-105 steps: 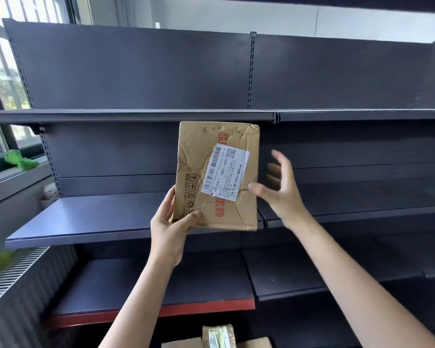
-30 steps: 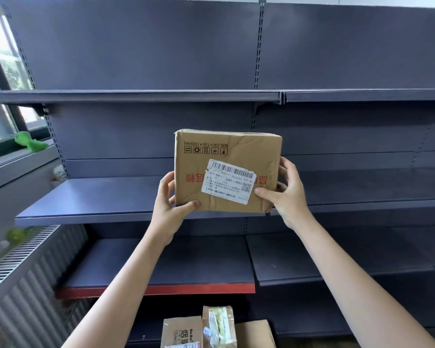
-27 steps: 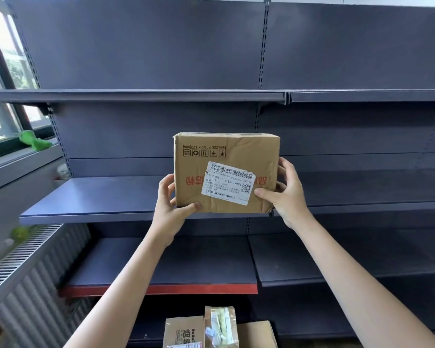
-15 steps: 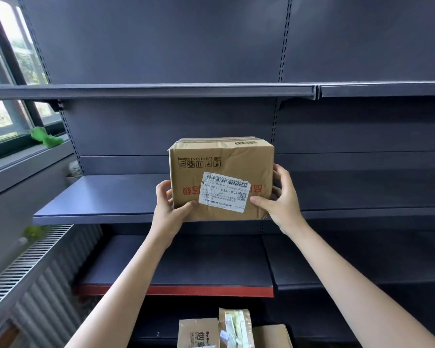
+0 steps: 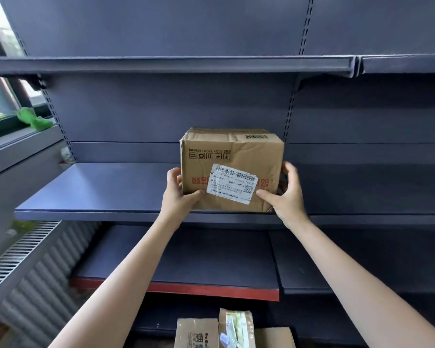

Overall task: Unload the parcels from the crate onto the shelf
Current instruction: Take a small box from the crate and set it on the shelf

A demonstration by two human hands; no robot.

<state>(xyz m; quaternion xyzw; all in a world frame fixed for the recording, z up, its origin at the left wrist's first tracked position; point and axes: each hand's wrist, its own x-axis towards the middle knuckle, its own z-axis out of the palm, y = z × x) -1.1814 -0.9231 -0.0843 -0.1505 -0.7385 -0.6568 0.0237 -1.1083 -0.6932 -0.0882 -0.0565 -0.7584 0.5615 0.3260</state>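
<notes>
Parcel (image 5: pixel 230 169), a creased brown cardboard box with a white shipping label (image 5: pixel 232 183) on its near face, clasped from both sides. Left hand (image 5: pixel 180 197) curled round the lower left edge, thumb pressed on the front face, fingers wrapped behind the side. Right hand (image 5: pixel 285 194) gripping the lower right corner, thumb tip touching the front beside the label, fingers bent round the right side. Box upright, bottom edge at the front lip of the middle shelf (image 5: pixel 98 189), right end of that board; cannot tell whether resting or just above. Below, a lower shelf with a red front edge (image 5: pixel 211 288). At the bottom of view, more parcels (image 5: pixel 232 330) standing close together. Left of the shelving, a window sill with a green object (image 5: pixel 33 120).
</notes>
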